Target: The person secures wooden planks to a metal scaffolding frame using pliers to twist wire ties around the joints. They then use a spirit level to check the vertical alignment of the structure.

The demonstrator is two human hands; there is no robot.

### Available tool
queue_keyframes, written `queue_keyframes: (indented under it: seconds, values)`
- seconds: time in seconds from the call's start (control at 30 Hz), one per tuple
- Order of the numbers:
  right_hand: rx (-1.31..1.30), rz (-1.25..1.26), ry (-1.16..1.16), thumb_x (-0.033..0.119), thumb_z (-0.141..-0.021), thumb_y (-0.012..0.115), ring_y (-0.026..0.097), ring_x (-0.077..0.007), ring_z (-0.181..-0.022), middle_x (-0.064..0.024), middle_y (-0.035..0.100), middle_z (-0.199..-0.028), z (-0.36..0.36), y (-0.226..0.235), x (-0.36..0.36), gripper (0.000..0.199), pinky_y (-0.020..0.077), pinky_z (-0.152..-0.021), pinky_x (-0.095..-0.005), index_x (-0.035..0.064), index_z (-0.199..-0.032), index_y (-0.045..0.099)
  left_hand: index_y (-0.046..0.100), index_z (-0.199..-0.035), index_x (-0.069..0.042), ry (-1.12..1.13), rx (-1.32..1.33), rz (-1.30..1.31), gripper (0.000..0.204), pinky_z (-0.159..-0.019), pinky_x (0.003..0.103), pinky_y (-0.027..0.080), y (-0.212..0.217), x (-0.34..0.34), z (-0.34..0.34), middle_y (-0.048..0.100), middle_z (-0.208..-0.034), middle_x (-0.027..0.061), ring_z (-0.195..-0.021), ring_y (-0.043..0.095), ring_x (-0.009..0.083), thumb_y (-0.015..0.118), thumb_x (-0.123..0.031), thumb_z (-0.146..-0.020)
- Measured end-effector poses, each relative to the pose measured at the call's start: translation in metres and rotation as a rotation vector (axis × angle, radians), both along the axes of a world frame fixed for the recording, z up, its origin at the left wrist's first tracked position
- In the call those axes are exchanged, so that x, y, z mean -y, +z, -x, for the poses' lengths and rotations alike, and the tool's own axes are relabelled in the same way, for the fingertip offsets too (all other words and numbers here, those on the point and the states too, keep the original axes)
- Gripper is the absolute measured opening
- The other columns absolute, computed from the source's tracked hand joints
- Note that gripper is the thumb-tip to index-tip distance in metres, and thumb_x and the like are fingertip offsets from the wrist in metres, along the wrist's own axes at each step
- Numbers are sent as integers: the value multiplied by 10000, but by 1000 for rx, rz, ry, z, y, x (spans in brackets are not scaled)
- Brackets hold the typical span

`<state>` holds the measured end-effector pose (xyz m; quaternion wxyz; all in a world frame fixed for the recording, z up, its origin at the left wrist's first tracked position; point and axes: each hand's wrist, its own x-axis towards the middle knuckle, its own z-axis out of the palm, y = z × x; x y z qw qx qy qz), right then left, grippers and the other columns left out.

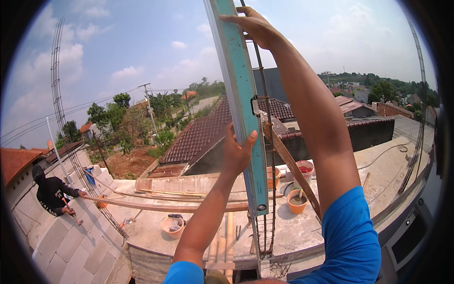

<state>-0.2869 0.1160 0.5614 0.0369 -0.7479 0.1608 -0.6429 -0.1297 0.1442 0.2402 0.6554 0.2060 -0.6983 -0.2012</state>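
Note:
A teal spirit level (243, 90) stands nearly upright before me, with its vial (255, 105) partway up. Along its left side runs a long pale straight bar (220, 52). My left hand (238, 152) is closed round the lower part, thumb across the teal face. Higher up, my right hand (259, 28) grips the level's edge with arm raised, thumb on the face and fingers behind. Just right of the level rises a rebar column (272, 163), close behind my right hand. The level's top end lies outside the view.
At left, a person in black (51, 191) behind a block wall (78, 246) holds a hammer (72, 210) and touches a long wooden strip (161, 204). Buckets (297, 204) stand on the concrete slab (378, 168). A slanted plank (294, 166) leans by the rebar column.

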Motion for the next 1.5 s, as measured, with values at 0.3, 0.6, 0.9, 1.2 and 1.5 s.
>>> queue_keyframes:
  seconds: [0.3, 0.6, 0.9, 1.2, 1.5]
  values:
    - [-34, -34, 0, 581, -857, 832, 644, -454, -1288, -343, 580, -1403, 10, -19, -4, 1064, 517, -1129, -607, 3, -1598, 334, 182, -1638, 7, 59, 35, 20, 864, -858, 338, 592, -1, -8, -5, 726, -1170, 171, -1060, 730, 192, 704, -353, -1050]
    - [-83, -93, 9, 572, -868, 833, 643, -445, -1288, -341, 574, -1407, 15, -32, -7, 1066, 527, -1116, -602, 22, -1614, 308, 98, -1672, -19, 78, 76, 52, 938, -911, 372, 595, -7, -14, -9, 680, -1296, 200, -1111, 729, 232, 697, -385, -1050]
    - [-120, -147, -4, 562, -882, 827, 655, -417, -1281, -340, 597, -1388, 24, -53, -11, 1086, 524, -1116, -595, 29, -1642, 264, 505, -1518, -36, 710, -53, 2, 629, -1264, 513, 296, -124, -31, -94, 470, -1563, 232, -1561, 317, 437, 734, -326, -1009]
    - [-34, -251, 56, 573, -872, 841, 642, -401, -1305, -338, 629, -1404, 28, -107, -21, 1168, 521, -1111, -566, 75, -1683, 165, 76, -1720, -239, 622, -1216, -667, 868, -1250, 573, 356, -239, -53, -219, 155, -1767, 178, -1605, 258, 398, 509, -625, -1074]
    - [33, -431, 217, 450, -869, 879, 564, -476, -1387, -410, 535, -1452, 27, -217, -34, 1115, 518, -1094, -553, 14, -1661, 226, 31, -1727, -195, 193, -1284, -569, 905, -1273, 593, 300, -295, -17, -242, 133, -1783, 134, -1638, 178, 366, 503, -617, -1081]
